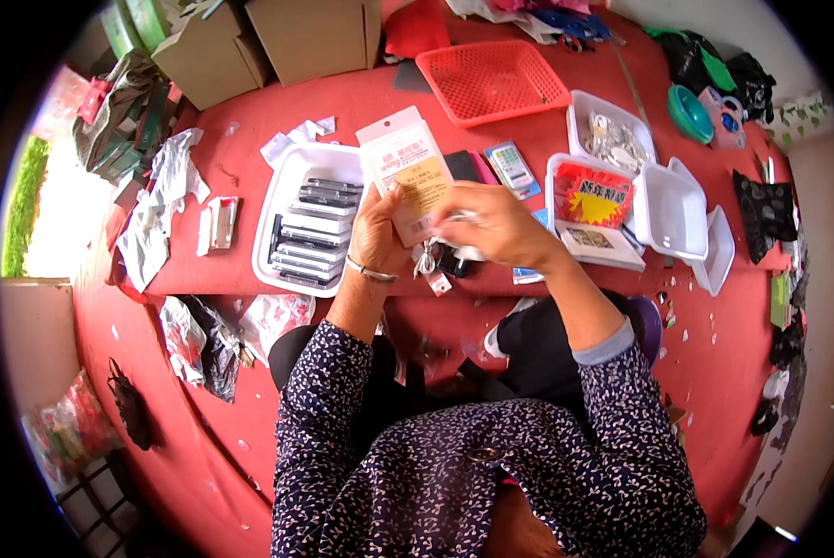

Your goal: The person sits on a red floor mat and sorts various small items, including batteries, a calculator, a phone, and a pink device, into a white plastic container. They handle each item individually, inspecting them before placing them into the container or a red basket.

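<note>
My left hand [377, 232] grips a flat clear retail pouch [407, 167] with a white and yellow card inside, held upright over the red table's [342, 102] near edge. My right hand [496, 223] pinches the pouch's lower right side, with a white cable or small part [431, 260] dangling below both hands. A silver bracelet sits on my left wrist. A white tray [286, 186] of stacked black and white packs lies just left of my left hand.
White trays [677, 214] with a red and yellow packet and small parts sit right of my hands. A red mesh basket [491, 79] and cardboard boxes [249, 42] stand at the back. Crumpled plastic wrappers [156, 214] litter the left edge and floor.
</note>
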A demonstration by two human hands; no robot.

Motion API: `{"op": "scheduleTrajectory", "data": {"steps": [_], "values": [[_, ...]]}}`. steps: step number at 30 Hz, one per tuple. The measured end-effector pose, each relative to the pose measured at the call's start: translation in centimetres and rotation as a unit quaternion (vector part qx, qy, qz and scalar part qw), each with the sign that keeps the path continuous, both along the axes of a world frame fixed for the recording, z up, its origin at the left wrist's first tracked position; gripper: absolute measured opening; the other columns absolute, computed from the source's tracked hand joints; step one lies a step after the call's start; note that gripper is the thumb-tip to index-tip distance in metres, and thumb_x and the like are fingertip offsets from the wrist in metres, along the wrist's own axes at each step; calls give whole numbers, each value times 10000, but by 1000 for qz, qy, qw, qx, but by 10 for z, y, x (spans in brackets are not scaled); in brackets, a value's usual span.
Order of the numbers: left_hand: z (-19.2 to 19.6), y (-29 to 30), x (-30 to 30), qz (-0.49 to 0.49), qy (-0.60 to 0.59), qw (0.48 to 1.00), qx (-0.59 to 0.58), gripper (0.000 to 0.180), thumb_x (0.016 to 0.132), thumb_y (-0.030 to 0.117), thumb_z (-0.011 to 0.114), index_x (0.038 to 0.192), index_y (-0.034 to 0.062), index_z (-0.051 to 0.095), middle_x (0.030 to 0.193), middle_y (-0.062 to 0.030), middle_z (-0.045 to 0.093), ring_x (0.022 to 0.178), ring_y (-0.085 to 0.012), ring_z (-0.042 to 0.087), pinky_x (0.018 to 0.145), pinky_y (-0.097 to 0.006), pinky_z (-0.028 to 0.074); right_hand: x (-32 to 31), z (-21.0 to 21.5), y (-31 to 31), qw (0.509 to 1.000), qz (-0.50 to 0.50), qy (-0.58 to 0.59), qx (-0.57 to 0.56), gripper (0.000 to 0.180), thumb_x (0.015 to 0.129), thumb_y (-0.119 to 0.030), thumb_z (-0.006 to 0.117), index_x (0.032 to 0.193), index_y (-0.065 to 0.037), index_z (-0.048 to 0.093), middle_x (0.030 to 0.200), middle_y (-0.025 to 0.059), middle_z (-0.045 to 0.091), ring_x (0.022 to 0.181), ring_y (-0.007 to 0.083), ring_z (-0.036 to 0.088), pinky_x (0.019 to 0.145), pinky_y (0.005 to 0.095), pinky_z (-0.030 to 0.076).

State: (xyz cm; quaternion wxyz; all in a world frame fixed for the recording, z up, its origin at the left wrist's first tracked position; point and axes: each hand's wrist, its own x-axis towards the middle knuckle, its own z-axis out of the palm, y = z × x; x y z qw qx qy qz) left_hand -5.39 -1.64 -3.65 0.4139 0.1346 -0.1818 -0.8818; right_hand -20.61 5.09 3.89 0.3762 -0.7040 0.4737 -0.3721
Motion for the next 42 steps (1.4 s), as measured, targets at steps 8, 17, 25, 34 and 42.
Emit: {"op": "scheduleTrajectory", "data": {"steps": [8,17,25,34,42], "values": [[17,12,-8,-103,-5,995,-9,400,833,105,519,1188,-15,377,1106,-144,529,992,-256,554,837,-394,477,-74,-14,-6,864,-268,-405,129,401,790,-314,621,1010,9,529,835,70,595,642,75,559,564,202,491],[21,22,-8,-136,-87,983,-89,451,832,101,519,1237,-5,352,1132,-98,510,1031,-178,501,899,-317,394,-44,-10,-8,922,-122,-323,176,408,756,-230,643,1056,32,558,941,82,608,859,124,570,740,241,470],[28,18,-10,-60,-194,954,-220,687,752,94,630,1301,26,223,1224,-131,408,1132,-233,419,935,-359,375,-34,0,1,953,-144,-255,78,352,758,-150,627,1052,35,567,885,47,619,773,86,566,713,221,463],[16,23,-25,-2,-211,934,-288,953,630,118,740,1329,34,97,1197,-148,381,1097,-245,432,891,-363,413,-14,-6,-3,954,-249,-163,25,291,825,-269,593,968,-16,601,682,2,565,587,43,501,540,193,423],[13,23,-19,-185,-126,969,-101,766,713,369,673,1294,113,244,1076,-102,490,947,-218,535,761,-367,485,-27,20,-12,882,-338,-323,-66,207,849,-205,539,957,-30,523,790,42,541,679,99,545,595,222,469]]}}
